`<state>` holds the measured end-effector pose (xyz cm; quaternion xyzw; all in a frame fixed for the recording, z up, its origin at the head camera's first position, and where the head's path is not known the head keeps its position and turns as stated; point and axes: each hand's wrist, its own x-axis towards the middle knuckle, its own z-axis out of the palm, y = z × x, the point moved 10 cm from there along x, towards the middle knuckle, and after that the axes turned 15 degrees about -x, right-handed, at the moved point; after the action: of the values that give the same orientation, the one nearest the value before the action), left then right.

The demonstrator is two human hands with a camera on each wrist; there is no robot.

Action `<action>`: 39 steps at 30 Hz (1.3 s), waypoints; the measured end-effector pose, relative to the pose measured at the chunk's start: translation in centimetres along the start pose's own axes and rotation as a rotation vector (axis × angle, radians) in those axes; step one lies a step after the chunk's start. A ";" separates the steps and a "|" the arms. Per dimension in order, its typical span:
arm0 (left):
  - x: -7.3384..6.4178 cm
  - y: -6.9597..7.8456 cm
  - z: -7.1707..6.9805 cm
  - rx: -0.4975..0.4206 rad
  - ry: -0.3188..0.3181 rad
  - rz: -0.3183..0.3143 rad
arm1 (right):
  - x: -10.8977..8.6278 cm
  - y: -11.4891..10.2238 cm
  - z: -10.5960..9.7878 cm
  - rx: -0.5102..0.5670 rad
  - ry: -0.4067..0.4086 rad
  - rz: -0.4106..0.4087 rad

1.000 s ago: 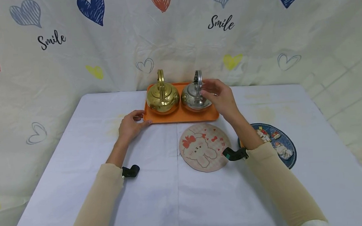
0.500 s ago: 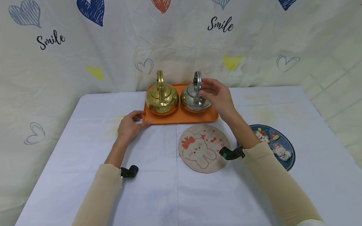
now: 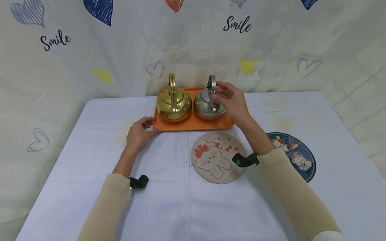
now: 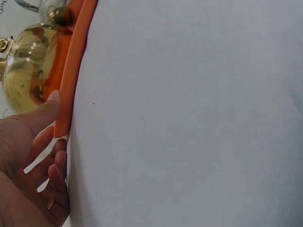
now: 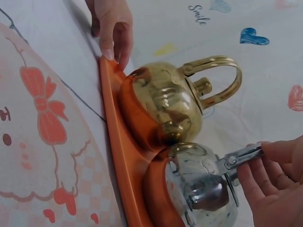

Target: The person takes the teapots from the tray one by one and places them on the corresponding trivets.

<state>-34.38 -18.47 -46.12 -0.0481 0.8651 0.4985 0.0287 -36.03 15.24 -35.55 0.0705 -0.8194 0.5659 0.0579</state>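
Observation:
On an orange tray [image 3: 193, 126] at the back of the table stand two shiny kettles with upright handles. The gold kettle [image 3: 173, 105] is on the left, the silver kettle [image 3: 208, 104] close beside it on the right. My left hand [image 3: 139, 134] holds the tray's front left corner; in the left wrist view the thumb [image 4: 53, 100] lies on the rim and the fingers are at the outer side. With thumb and fingers, my right hand [image 3: 233, 101] pinches the silver kettle's handle [image 5: 241, 157]. The kettle's right side is partly hidden by that hand.
In front of the tray lies a round pink mat [image 3: 215, 158] with a rabbit drawing. A round blue mat [image 3: 303, 156] is farther right, partly under my right forearm. A curtain [image 3: 188, 39] with hearts hangs behind the white-covered table [image 3: 152, 218].
My right wrist has shifted slightly to the left, its fingers still at the silver kettle's handle. The left hand, the tray and both kettles stay in place.

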 end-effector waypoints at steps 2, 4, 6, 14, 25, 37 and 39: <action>0.0 0.0 0.0 0.004 -0.002 -0.002 | 0.1 0.2 0.0 0.004 0.000 0.018; 0.0 -0.1 0.1 0.007 -0.003 -0.005 | 0.2 0.3 0.0 0.018 0.001 0.032; 0.1 -0.1 0.1 0.010 -0.003 -0.004 | 0.3 0.5 -0.1 0.036 0.004 0.043; 0.1 -0.1 0.1 0.009 -0.009 -0.004 | 0.5 0.6 -0.1 0.025 0.016 0.073; 0.1 0.0 0.1 0.006 -0.004 -0.013 | 0.2 0.8 0.1 0.025 -0.012 0.087; -0.1 0.1 0.1 0.002 0.002 -0.016 | -0.2 0.7 -0.4 0.091 -0.008 0.103; -0.1 0.1 0.0 0.001 0.002 -0.015 | -0.3 0.5 -0.5 0.095 -0.005 0.096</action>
<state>-34.28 -18.36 -46.02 -0.0549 0.8650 0.4978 0.0317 -35.80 15.87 -35.86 0.0354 -0.7941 0.6062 0.0252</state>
